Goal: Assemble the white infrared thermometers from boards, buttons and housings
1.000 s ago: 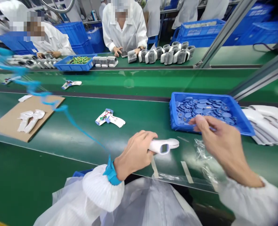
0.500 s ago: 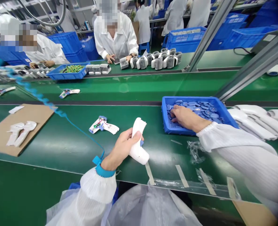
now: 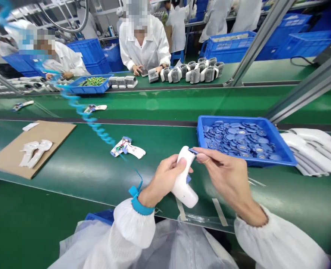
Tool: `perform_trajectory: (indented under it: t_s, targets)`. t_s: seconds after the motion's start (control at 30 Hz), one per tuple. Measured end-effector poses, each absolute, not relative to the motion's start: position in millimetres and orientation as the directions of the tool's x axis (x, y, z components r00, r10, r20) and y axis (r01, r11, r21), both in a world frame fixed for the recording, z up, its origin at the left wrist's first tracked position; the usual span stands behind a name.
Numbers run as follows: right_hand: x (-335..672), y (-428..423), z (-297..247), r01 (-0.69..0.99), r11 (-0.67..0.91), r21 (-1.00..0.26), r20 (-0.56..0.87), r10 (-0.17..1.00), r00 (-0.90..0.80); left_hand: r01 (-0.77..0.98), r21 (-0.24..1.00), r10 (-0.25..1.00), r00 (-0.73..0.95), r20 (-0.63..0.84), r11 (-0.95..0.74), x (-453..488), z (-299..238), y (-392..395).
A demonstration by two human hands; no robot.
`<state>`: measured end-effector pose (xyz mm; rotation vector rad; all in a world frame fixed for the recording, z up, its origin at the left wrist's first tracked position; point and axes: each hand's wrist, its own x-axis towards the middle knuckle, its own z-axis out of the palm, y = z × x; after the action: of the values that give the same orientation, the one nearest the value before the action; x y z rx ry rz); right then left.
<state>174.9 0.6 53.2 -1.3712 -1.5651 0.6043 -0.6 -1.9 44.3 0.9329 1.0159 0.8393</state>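
Observation:
My left hand [image 3: 166, 177] is wrapped round a white gun-shaped thermometer housing [image 3: 185, 183], holding it upright above the green bench. A bit of blue, like a trigger, shows on the housing's side. My right hand [image 3: 228, 175] pinches a small blue oval cap [image 3: 193, 151] between thumb and fingertips, at the open upper end of the housing. Whether the cap is seated there I cannot tell. Behind my right hand, a blue tray [image 3: 290, 158] holds many similar caps. An opened thermometer half [image 3: 128, 147] with wires and a circuit board lies left of my hands.
White housings [image 3: 312, 149] are stacked at the right. On a cardboard sheet [image 3: 11, 157] lie white shell halves [image 3: 36, 151]. A coiled blue cord [image 3: 95, 127] runs to my left wristband [image 3: 141, 203]. Across the green conveyor [image 3: 165, 102], a co-worker [image 3: 144, 45] handles grey-white parts. A metal post [image 3: 299, 86] slants at right.
My right hand has left the blue tray with a cap and come to the housing's upper end. The view has shifted, so the bench items sit differently in frame.

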Motion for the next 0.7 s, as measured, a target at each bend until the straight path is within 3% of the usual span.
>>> perform_trajectory:
  t_s: [0.13,0.33,0.4,0.47,0.57,0.7]
  targets:
    - [177,-6,51,0.534,0.299,-0.790,0.383,0.923,0.049,-0.085,0.914,0.867,0.362,-0.343,0.397,-6,44,-5]
    - [188,-7,47,0.581,0.533,-0.615,0.643,0.766,-0.022,-0.029,0.872,0.785,0.449,-0.426,0.489,-7,52,-11]
    - [189,-9,47,0.549,0.516,-0.657,0.590,0.806,-0.053,-0.035,0.885,0.806,0.432,-0.404,0.463,-6,51,-13]
    - [190,-11,48,0.506,0.405,-0.761,0.434,0.898,-0.066,0.021,0.939,0.867,0.377,-0.326,0.344,-6,50,-14]
    - [193,-12,51,0.464,0.227,-0.856,0.238,0.971,-0.036,0.265,0.961,0.927,0.333,-0.172,0.083,-8,53,-14]
    - [193,-13,54,0.492,0.229,-0.840,0.243,0.969,-0.037,0.452,0.883,0.931,0.362,-0.052,-0.126,-10,64,-14]
